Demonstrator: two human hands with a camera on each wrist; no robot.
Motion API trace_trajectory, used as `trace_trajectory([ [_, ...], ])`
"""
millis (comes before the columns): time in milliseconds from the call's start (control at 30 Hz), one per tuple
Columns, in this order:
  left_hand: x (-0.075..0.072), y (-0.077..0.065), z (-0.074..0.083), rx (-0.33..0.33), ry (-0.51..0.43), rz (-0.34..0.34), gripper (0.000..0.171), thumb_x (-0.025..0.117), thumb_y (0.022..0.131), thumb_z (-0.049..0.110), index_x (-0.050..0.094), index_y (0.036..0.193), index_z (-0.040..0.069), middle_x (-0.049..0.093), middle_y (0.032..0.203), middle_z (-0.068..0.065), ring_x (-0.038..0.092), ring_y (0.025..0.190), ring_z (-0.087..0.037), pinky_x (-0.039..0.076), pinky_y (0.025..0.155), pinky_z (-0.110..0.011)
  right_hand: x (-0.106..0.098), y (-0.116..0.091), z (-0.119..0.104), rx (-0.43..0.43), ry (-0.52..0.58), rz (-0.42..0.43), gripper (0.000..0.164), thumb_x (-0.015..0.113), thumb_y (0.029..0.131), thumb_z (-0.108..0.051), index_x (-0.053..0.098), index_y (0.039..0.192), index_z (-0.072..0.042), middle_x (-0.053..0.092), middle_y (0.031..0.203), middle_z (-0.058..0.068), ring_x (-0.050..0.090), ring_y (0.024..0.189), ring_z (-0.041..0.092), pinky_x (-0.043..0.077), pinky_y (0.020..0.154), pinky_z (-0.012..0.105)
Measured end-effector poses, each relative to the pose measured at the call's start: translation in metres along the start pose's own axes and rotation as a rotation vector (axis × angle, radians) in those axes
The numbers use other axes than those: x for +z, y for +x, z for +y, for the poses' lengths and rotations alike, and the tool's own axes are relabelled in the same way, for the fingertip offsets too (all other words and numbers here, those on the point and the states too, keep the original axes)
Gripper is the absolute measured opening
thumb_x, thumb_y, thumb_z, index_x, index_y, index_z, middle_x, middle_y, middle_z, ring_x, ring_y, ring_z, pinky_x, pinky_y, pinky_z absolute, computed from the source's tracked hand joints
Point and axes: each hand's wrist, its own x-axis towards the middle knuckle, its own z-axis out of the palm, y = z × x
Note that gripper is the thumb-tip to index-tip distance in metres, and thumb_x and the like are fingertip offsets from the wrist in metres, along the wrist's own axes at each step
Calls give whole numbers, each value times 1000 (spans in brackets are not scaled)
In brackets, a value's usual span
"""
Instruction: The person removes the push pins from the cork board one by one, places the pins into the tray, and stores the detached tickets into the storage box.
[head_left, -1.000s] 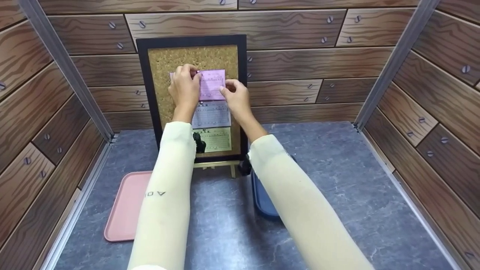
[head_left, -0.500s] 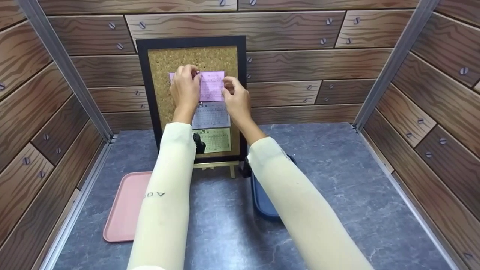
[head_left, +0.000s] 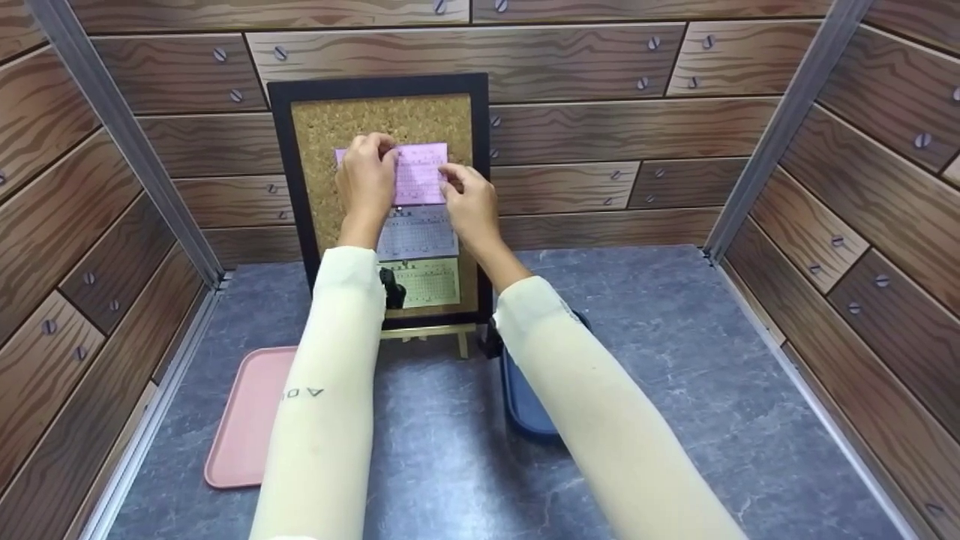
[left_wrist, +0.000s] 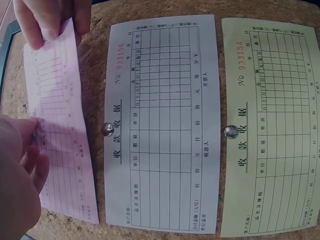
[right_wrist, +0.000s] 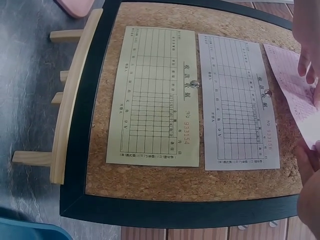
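Pink paper leads the head view: a pink receipt slip on the corkboard, the left hand curled at its top middle, the right hand pinching its side edge. In the left wrist view, pinned pale-blue and yellow-green receipt slips sit down-board from the left hand; whether its drawn-in fingers hold a pin, I cannot tell. In the right wrist view, the right hand nips the pink slip's end. Pinning seems in hand; next calls for a firm push, edge steadied.
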Motion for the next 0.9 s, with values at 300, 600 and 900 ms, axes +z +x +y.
trace_trajectory([
  [300, 0, -1, 4, -12, -3, -27, 15, 66, 96, 22, 72, 107, 13, 70, 106, -5, 67, 99, -28, 50, 85, -45, -2, -1, 3, -11, -7, 10, 24, 64, 93, 1, 72, 115, 3, 72, 109, 16, 71, 97, 24, 54, 87, 23],
  [600, -2, -2, 4, -29, -12, -28, 14, 67, 96, 23, 72, 105, 15, 71, 110, -4, 67, 103, -28, 50, 86, -46, -1, -1, 0, -9, -11, 18, 24, 65, 93, 2, 72, 116, 2, 72, 110, 15, 71, 98, 23, 54, 88, 22],
  [900, -3, -4, 0, -39, -56, -43, 15, 67, 95, 22, 73, 105, 14, 72, 107, -4, 66, 99, -24, 48, 87, -43, -1, -2, -3, -18, -30, 24, 25, 65, 93, 1, 72, 117, 2, 72, 113, 15, 70, 102, 23, 53, 90, 20],
])
